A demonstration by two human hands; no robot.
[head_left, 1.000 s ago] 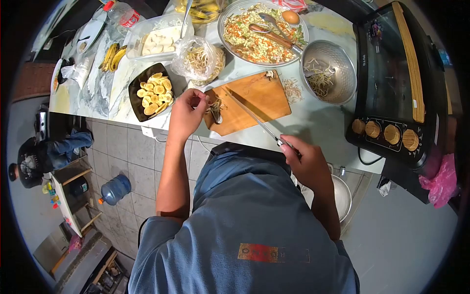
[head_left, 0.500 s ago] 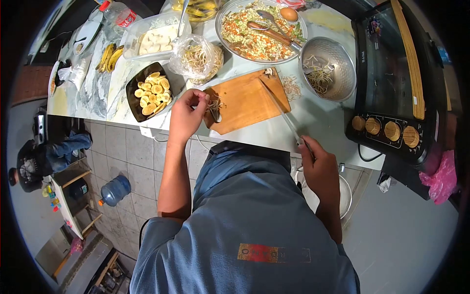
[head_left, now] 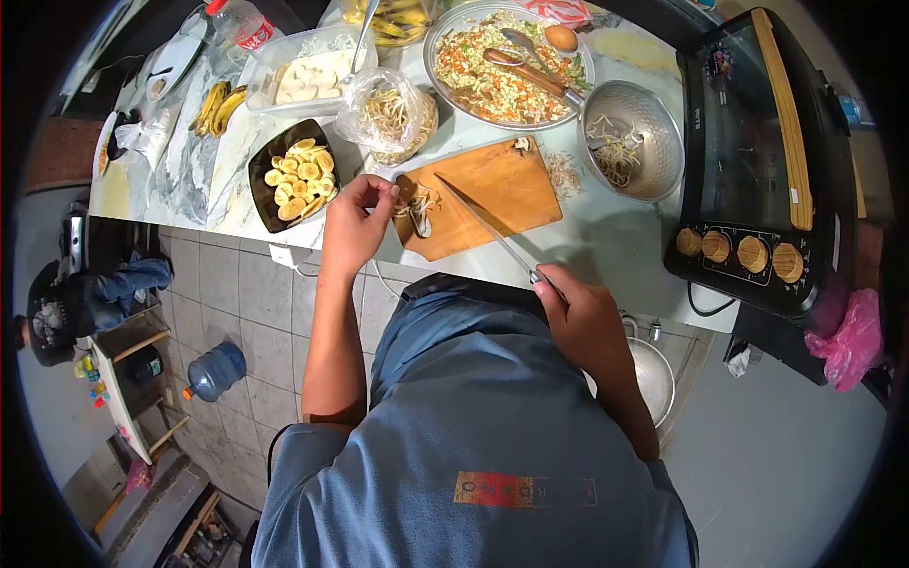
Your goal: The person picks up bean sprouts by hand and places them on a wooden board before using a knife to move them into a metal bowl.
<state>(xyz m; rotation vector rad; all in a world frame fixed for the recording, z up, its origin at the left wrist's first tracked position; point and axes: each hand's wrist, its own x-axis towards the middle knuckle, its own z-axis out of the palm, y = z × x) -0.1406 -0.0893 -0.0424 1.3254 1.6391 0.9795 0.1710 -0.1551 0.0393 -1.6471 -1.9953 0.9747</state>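
My right hand (head_left: 579, 312) is closed around the handle of a knife (head_left: 492, 233). The blade slants up and left over the wooden cutting board (head_left: 502, 194). At the board's left edge, my left hand (head_left: 358, 225) has thumb and fingers pinched together; anything between them is too small to make out. A small pile of bean sprouts (head_left: 418, 206) lies on the board beside those fingertips. Behind the board stands a clear plastic bag of bean sprouts (head_left: 402, 123). More sprouts sit in a dented metal bowl (head_left: 663, 142) to the right, and thin scraps (head_left: 565, 176) lie between bowl and board.
A dark dish of banana slices (head_left: 305, 180) is at the left, near a plastic container (head_left: 303, 95). A large tray of chopped vegetables (head_left: 473, 71) holds tongs and an egg (head_left: 561, 39). A toaster oven (head_left: 748, 142) borders the right. Below, a water jug (head_left: 218, 369) and another person (head_left: 66, 303).
The knife has swung left, its tip now nearer the bean sprouts. My right hand moved left with it. My left hand stays pinched at the board's left edge.
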